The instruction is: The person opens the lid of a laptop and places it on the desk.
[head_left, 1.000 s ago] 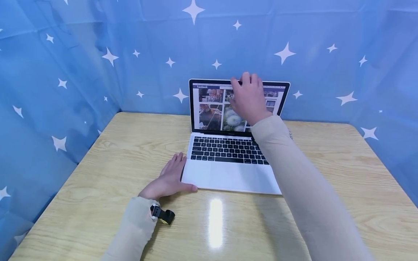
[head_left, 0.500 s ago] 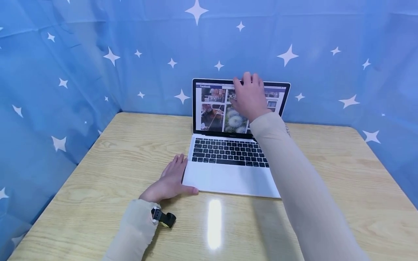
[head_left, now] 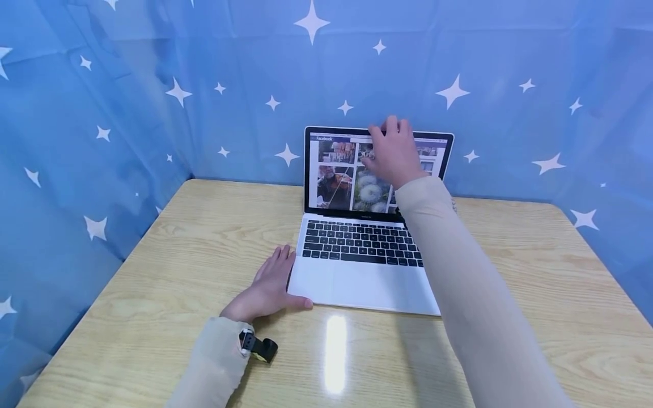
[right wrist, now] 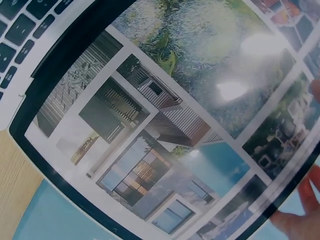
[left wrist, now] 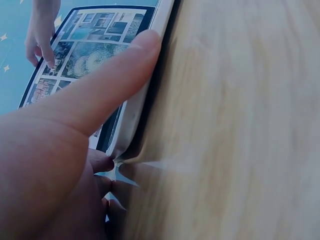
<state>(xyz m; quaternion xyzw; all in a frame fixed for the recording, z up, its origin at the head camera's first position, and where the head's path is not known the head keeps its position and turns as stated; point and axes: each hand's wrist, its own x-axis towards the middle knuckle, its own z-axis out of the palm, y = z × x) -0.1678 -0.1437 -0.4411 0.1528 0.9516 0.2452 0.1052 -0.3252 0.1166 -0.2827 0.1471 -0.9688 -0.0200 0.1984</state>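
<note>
A laptop (head_left: 357, 286) with a silver body and black keys stands unfolded on the table, its screen (head_left: 334, 190) lit with a page of photos. My right hand (head_left: 395, 150) grips the screen's top edge, with the thumb in front and fingertips over the rim. In the right wrist view, fingers (right wrist: 295, 220) show at that edge. At the front left corner of the base rests my left hand (head_left: 270, 286). Its thumb (left wrist: 112, 80) lies straight along the front edge, while the fingers extend along the left side. My right forearm hides part of the keyboard and screen.
The wooden table (head_left: 168, 272) spreads around the laptop, and a strip of light reflects near its front. Behind and to the left hangs a blue curtain (head_left: 245, 56) with white stars. A black strap device (head_left: 262, 347) sits at my left wrist.
The head view has shifted slightly, so the laptop and curtain appear a little lower and farther right. Both hands keep their places on the laptop, which stays unfolded.
</note>
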